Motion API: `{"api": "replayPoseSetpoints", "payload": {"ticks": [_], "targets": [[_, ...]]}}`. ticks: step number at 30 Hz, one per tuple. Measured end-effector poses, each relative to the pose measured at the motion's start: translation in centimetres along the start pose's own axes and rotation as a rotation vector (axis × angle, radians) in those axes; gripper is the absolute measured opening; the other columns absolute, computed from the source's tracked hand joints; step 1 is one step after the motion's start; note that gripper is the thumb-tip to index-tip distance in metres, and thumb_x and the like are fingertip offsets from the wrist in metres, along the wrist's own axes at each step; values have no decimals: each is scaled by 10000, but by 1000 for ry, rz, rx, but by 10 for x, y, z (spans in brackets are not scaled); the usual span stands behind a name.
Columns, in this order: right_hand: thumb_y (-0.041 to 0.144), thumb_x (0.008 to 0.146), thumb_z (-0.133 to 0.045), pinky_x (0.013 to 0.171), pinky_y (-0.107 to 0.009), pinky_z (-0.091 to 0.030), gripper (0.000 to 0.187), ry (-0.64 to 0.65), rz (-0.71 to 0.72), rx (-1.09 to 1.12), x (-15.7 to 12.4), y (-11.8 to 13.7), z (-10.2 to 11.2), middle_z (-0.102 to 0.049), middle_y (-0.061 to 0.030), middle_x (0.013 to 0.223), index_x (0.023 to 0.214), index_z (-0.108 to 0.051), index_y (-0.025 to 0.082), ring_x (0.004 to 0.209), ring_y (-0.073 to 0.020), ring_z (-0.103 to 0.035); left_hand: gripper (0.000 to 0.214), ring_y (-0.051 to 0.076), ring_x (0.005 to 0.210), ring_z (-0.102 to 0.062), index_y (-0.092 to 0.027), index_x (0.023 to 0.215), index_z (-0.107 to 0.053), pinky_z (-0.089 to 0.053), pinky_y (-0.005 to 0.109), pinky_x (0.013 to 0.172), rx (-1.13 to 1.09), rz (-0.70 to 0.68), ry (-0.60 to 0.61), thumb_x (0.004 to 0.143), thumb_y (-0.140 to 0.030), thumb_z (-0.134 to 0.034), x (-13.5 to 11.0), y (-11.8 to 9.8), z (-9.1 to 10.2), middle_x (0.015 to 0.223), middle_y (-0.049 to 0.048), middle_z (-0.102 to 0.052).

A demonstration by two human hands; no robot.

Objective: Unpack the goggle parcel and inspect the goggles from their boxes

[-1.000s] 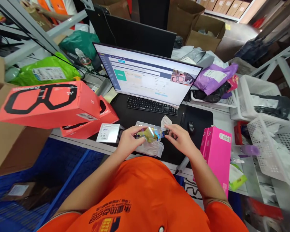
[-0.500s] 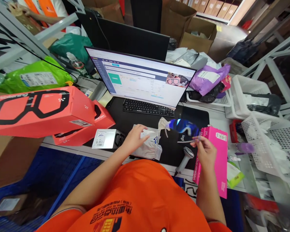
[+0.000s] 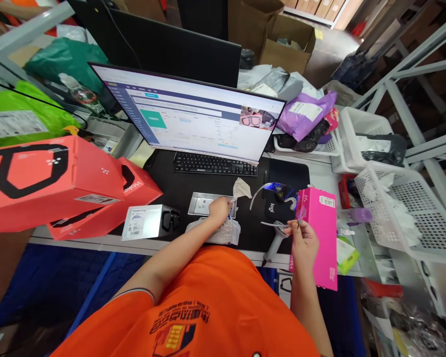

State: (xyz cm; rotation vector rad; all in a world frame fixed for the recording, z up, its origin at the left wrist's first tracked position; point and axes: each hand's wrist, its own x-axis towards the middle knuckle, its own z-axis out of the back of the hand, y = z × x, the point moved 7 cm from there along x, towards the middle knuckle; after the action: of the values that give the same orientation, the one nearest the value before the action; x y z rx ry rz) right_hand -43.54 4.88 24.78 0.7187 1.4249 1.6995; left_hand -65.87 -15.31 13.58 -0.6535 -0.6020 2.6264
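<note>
My right hand (image 3: pixel 305 240) pinches one temple of a pair of blue-lensed sport sunglasses (image 3: pixel 279 188), held above the mouse pad and beside a pink box (image 3: pixel 321 233). The other temple points left, unfolded. My left hand (image 3: pixel 220 210) is closed, its fingers at the narrow end of a small pale cloth (image 3: pixel 242 188). Beneath that hand and forearm lies a light drawstring pouch (image 3: pixel 230 233) with a blue cord. Just behind the pouch is a shallow silver box tray (image 3: pixel 197 204), partly covered by my hand.
A silver carton (image 3: pixel 141 225) and large coral goggle boxes (image 3: pixel 96 178) stand on the left. A barcode scanner (image 3: pixel 274 248) lies below the mouse pad (image 3: pixel 288 176). Behind are a keyboard (image 3: pixel 215 164) and a monitor (image 3: pixel 193 116). White baskets (image 3: pixel 423 233) line the right.
My left hand has gone from spread fingers over the tray to closed at the cloth's end. The sunglasses have turned and come slightly nearer in my right hand. The head view has shifted right.
</note>
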Motion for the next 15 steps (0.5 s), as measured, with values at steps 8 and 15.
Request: {"api": "replayPoseSetpoints", "payload": {"ticks": [8, 15], "targets": [[492, 847, -725, 568, -266, -497, 311, 51, 20, 193, -6, 8, -32, -701, -33, 854, 875, -636, 195, 575, -123, -621, 277, 193, 885, -642, -196, 841, -732, -462, 279, 784, -171, -206, -123, 969, -344, -536, -47, 6, 55, 936, 58, -712], [425, 866, -726, 609, -261, -506, 240, 199, 64, 255, -22, 33, -74, -699, -19, 839, 861, -644, 199, 584, -107, -625, 292, 203, 886, -648, -202, 834, -692, -472, 304, 803, -299, -309, -282, 987, -368, -508, -87, 11, 96, 924, 62, -709]]}}
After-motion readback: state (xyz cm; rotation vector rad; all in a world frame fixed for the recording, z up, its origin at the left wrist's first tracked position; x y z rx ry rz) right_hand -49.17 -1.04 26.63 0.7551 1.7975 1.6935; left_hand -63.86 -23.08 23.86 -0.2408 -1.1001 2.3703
